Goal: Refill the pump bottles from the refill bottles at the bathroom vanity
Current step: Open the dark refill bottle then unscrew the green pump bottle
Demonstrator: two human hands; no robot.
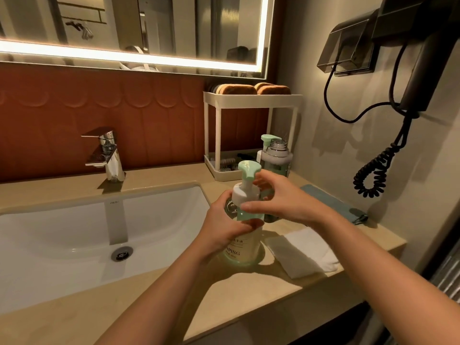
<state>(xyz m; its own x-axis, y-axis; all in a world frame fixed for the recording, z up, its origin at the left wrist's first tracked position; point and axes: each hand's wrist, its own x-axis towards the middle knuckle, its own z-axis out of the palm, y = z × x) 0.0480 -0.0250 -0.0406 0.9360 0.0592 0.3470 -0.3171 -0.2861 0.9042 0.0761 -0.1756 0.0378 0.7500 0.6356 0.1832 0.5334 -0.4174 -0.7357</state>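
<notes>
So closest in, the pump bottle (245, 241) stands upright on the pale stone-look table (244, 292), just right of the white glossy sink (99, 232); left hand (224, 227) has its grip wrapped tight round the bottle's shoulder, I'd guess to keep it from spinning; right hand (281, 197) has its grip pinched on the white collar under the mint pump head (249, 169), looks like twisting it, though on or off I can't tell. Bottle's smooth, creamy, round, with a mint base ring. Folded white cloth (303, 252) lies just beside it, probably for drips; a flat blue mat (331, 202) sits behind. Further back, a clear ribbed-neck refill bottle (275, 155) stands uncapped with another mint pump (266, 140) right beside it; then the white plastic rack (251, 100) against the wall, brown pads on top.
</notes>
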